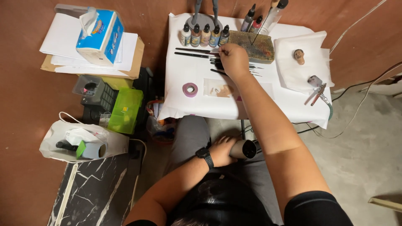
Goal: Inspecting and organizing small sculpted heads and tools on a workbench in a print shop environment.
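My right hand point(233, 60) reaches over the white-covered small table point(180, 104) and pinches a thin paintbrush point(197, 55) among several dark brushes lying in a row. My left hand point(222, 150), with a black watch on the wrist, rests on my lap and grips a grey cylindrical tool point(245, 149). A row of small paint bottles point(205, 35) stands just beyond the brushes. Beside the bottles lies a paint-stained block point(253, 45). A small painted figure head point(299, 56) lies on a white tissue at the right.
A purple tape roll point(190, 89) and a paint-smeared palette sheet point(220, 88) lie on the table front. An airbrush point(318, 88) rests at the right edge. A tissue box point(99, 34), green plastic case point(125, 109) and white bag point(79, 140) sit on the floor at left.
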